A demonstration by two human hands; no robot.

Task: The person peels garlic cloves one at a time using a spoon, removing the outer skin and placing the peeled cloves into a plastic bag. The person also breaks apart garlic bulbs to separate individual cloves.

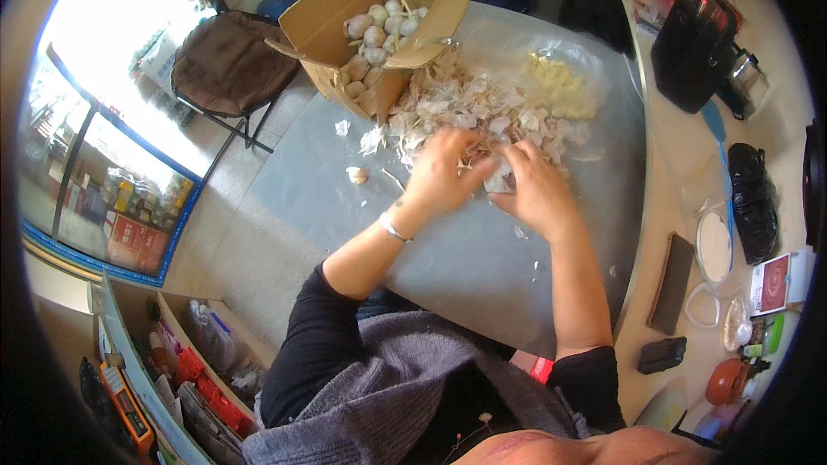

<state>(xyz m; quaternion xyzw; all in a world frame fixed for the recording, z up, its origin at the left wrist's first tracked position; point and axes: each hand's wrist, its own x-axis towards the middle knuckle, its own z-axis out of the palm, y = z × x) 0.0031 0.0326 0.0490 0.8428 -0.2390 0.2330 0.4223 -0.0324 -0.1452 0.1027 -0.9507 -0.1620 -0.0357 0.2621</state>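
Both hands are at the near edge of a heap of dry garlic skins (452, 100) on a grey table (452, 271). My left hand (446, 171), with a silver bangle at the wrist, has curled, slightly blurred fingers over the skins; whether it holds anything is not clear. Close to its right, my right hand (533, 184) has its fingers bent beside pale skins, and its grip cannot be made out. Whole garlic bulbs (378, 35) fill part of an open cardboard box (329, 13). Peeled cloves (559, 81) lie in a clear plastic bag at the far right. A garlic piece (356, 174) rests left of my left hand.
A brown folding chair (236, 64) stands left of the box. Along the right runs a counter (665, 206) with a black bag (694, 55), a dark phone-like slab (670, 284) and a blue fly swatter (714, 119). An open drawer (194, 336) with packets is at lower left.
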